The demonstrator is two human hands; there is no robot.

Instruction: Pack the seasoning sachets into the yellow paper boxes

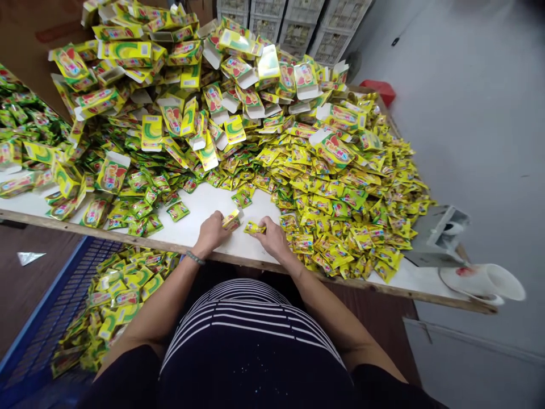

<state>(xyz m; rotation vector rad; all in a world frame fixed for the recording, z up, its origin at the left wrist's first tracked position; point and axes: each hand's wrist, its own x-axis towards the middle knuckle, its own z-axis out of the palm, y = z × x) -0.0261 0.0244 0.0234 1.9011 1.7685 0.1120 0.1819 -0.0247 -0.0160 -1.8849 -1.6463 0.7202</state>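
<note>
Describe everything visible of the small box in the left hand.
The small box looks like thin printed card, mostly yellow with reddish print. The left hand grips its left end; at the other end, toward the right hand, a pale flap stands open. It slants over the white tabletop; contact is unclear. The grip hides part.

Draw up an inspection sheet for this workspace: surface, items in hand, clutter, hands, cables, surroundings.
Surface: white table, wooden edge, bare patch before the person.
Items in hand: small box, white flap showing; yellow packet.
Clutter: heaped boxes, green packets, loose yellow packets.
Hands: left hand holds the box; right hand holds the packet.
Cables: thin dark line on the wall, possibly a cord.
Surroundings: blue basket of boxes below the table; white crates behind.
</note>
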